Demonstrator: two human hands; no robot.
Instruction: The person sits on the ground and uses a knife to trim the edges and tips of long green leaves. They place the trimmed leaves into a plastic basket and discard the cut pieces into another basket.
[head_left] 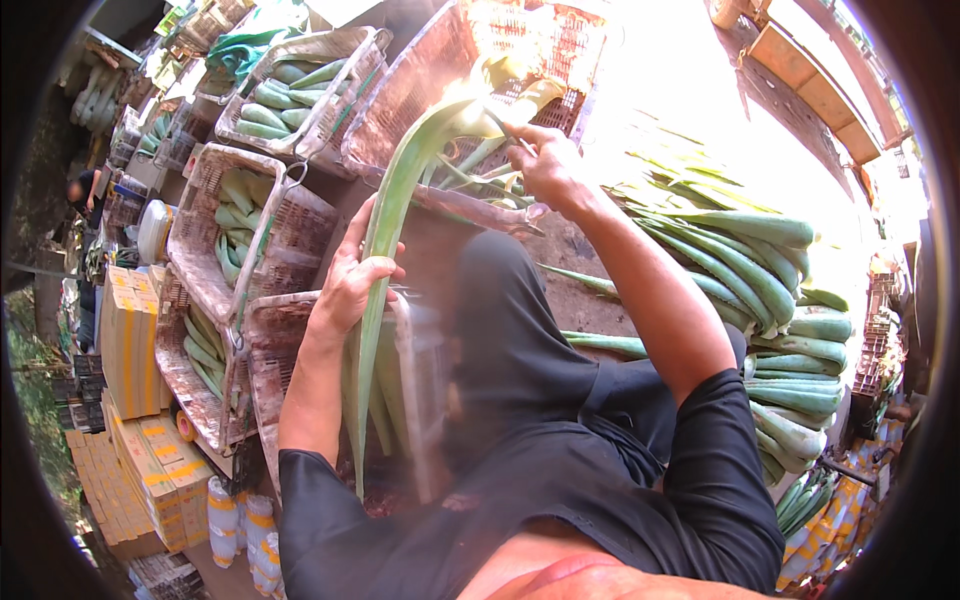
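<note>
My left hand (348, 285) is closed around the middle of a long green aloe leaf (398, 190). The leaf stands nearly upright, its thin tip hanging down toward my lap and its thick pale end bent over a crate. My right hand (550, 172) is closed on a knife (496, 122), whose thin dark blade is at the leaf's pale end; its handle is mostly hidden in the fingers. Beneath both hands is a dirty plastic crate (395, 118) with pale leaf scraps (485, 180) in it. Glare washes out part of the cut end.
A big pile of aloe leaves (740, 260) lies at my right. On the left stand crates (215, 285) of leaves, cardboard boxes (165, 470) and wrapped bottles (240, 525). Another crate of leaves (405, 400) sits against my left leg. Far left, a person (88, 190) is partly visible.
</note>
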